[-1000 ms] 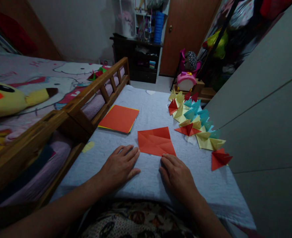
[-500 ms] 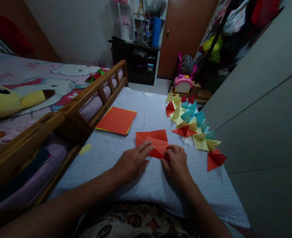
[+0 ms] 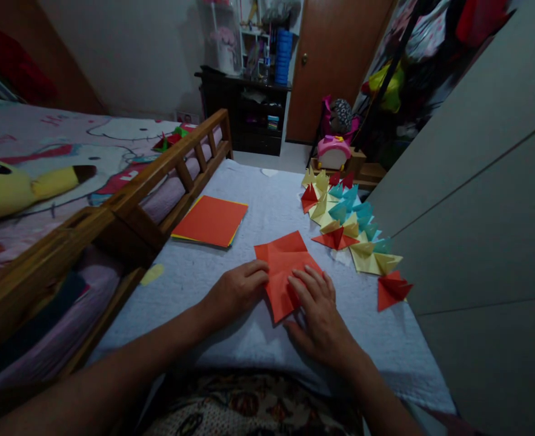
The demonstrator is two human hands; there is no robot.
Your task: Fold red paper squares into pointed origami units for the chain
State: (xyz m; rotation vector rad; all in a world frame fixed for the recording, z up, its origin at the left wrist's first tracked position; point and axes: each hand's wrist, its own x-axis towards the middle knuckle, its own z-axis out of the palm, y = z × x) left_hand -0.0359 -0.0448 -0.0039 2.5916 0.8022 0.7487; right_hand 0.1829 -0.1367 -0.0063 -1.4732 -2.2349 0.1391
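Note:
A creased orange-red sheet of origami paper (image 3: 283, 266) lies unfolded and turned at an angle on the pale cloth in front of me. My left hand (image 3: 242, 284) pinches its left edge, fingers pressed together around the border. Over the lower right part of the sheet rests my right hand (image 3: 315, 309), with its fingers stretched out and its thumb apart near the bottom edge. The palm hides the sheet's right corner.
A stack of square coloured paper (image 3: 212, 221), orange on top, lies at the left. Several folded paper pieces (image 3: 340, 209) in yellow, teal and red run along the right side, with a red one (image 3: 393, 289) nearest. A wooden bed rail (image 3: 171, 157) borders the left.
The sheet has been opened out from its fold and turned. My left hand has moved to its left edge, and my right hand has spread flat over its lower right.

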